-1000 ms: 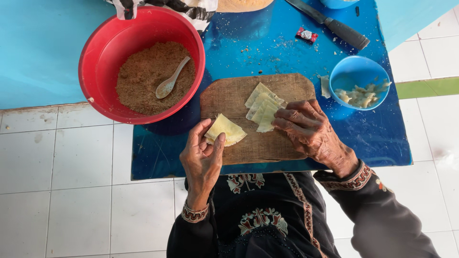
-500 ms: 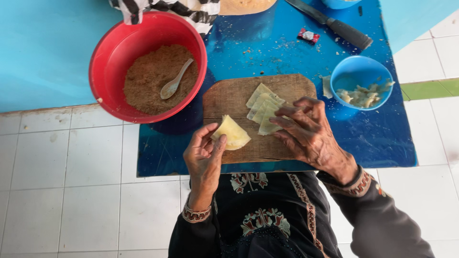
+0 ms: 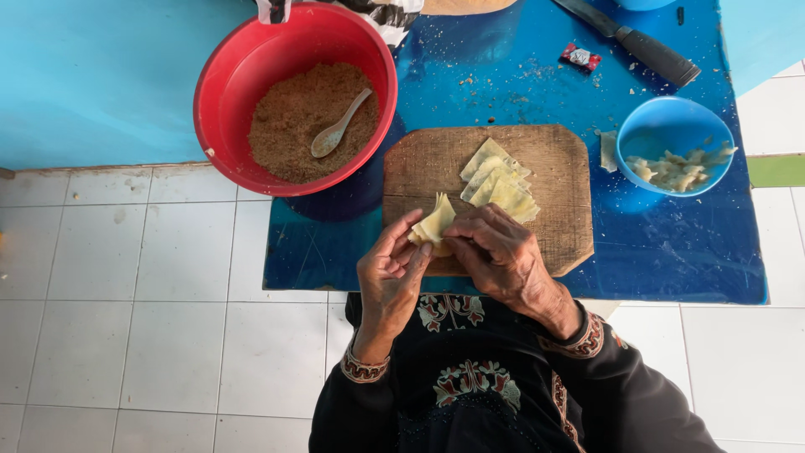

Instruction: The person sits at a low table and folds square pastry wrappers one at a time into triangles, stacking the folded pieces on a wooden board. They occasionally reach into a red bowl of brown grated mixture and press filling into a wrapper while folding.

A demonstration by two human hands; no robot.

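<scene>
Wrapper in hands: pale yellow dough wrapper [image 3: 435, 225], folded, pinched between both hands over the near edge of the cutting board
Blue mat: glossy blue sheet [image 3: 671, 260] spread on the white tiled floor [image 3: 134, 277], scattered with crumbs, carrying everything else
Red bowl: large round red bowl [image 3: 220, 101] at the mat's far left corner, partly off the mat, filled with brown crumbly filling [image 3: 289, 126]
Cutting board: brown wooden board [image 3: 562, 193] in the middle of the mat, just beside the red bowl
Blue bowl: small light blue bowl [image 3: 671, 126] to the right of the board, holding pale dough scraps [image 3: 675, 170]
Knife: dark-handled knife [image 3: 646, 46] lying at the far right of the mat, well apart from the hands
Right hand: right hand [image 3: 503, 256] curled closed, fingertips gripping the right side of the folded wrapper
Left hand: left hand [image 3: 390, 273] closed, thumb and fingers gripping the left side of the same wrapper, touching the right hand's fingertips
Wrapper stack: fanned pile of flat yellow wrappers [image 3: 499, 180] on the board, just beyond the right hand
Spoon: pale spoon [image 3: 340, 126] resting in the filling, handle toward the bowl's right rim
Loose scrap: single pale dough piece [image 3: 609, 149] on the mat between board and blue bowl
Sweet: small red wrapped piece [image 3: 580, 57] near the knife
</scene>
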